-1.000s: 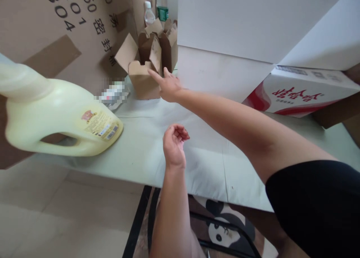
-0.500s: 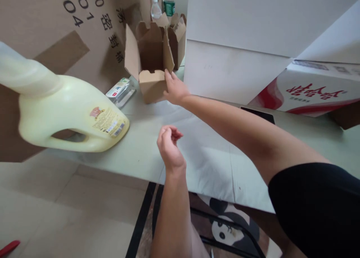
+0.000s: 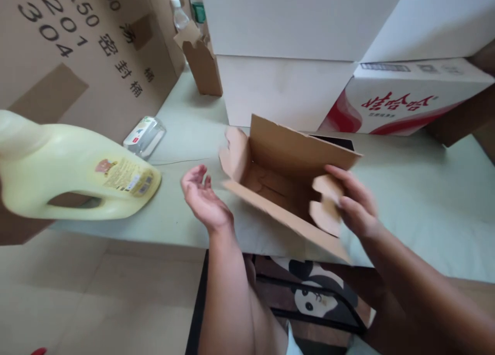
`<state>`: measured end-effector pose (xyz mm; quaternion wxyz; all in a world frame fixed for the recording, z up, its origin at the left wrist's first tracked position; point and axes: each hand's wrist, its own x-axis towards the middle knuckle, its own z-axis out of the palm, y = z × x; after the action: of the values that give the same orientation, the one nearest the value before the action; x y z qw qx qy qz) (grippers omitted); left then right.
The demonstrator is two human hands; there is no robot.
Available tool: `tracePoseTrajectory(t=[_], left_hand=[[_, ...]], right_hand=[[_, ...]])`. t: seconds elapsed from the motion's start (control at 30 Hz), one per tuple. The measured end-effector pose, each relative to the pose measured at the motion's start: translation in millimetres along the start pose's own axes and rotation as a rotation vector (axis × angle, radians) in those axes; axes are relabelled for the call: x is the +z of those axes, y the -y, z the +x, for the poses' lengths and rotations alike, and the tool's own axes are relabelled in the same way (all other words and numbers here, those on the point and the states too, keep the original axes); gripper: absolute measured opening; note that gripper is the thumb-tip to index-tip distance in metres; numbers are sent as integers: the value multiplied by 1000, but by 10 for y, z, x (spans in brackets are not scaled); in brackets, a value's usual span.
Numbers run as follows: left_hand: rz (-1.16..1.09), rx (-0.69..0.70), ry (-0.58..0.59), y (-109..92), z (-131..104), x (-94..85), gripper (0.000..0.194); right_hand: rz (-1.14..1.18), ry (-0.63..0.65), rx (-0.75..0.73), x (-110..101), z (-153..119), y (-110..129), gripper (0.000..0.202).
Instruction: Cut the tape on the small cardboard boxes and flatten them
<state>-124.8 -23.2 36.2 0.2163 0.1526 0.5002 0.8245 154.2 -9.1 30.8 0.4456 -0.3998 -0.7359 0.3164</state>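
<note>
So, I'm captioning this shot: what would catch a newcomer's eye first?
The open carton at centre, held at one end by the right hand, likely comes first. A pale yellow jug stands out at left, and a panda shows near the bottom.

The person's right hand [image 3: 358, 200] grips a small open cardboard box [image 3: 290, 154] by the flap at its right end, thumb and fingers on either side. The box is tilted, its inside showing; whether it touches the table [image 3: 444, 205] is hard to tell, as the edges blur. The left hand [image 3: 204, 197] is loosely curled, palm up, beside the box and apart from it. Farther left lie a pale yellow jug [image 3: 77, 154] and a clear plastic pack [image 3: 145, 137]. Another small box [image 3: 203, 68] stands behind.
</note>
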Motion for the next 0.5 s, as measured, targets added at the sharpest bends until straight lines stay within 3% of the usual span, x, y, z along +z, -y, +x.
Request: tracePoseTrajectory(t=[0.07, 0.13, 0.27, 0.4, 0.5], left_hand=[[40, 8, 163, 90, -137, 100, 35], [50, 12, 348, 177, -296, 196, 49], [47, 30, 658, 276, -562, 371, 67], [138, 286, 741, 345, -660, 511, 81], [195, 392, 731, 436, -671, 557, 75]], right_hand=[[-44, -105, 107, -272, -203, -39, 45], [-37, -179, 206, -415, -321, -111, 39], [104, -213, 307, -444, -381, -265, 42], [175, -165, 288, -429, -366, -346, 46], [194, -166, 278, -436, -369, -376, 46]])
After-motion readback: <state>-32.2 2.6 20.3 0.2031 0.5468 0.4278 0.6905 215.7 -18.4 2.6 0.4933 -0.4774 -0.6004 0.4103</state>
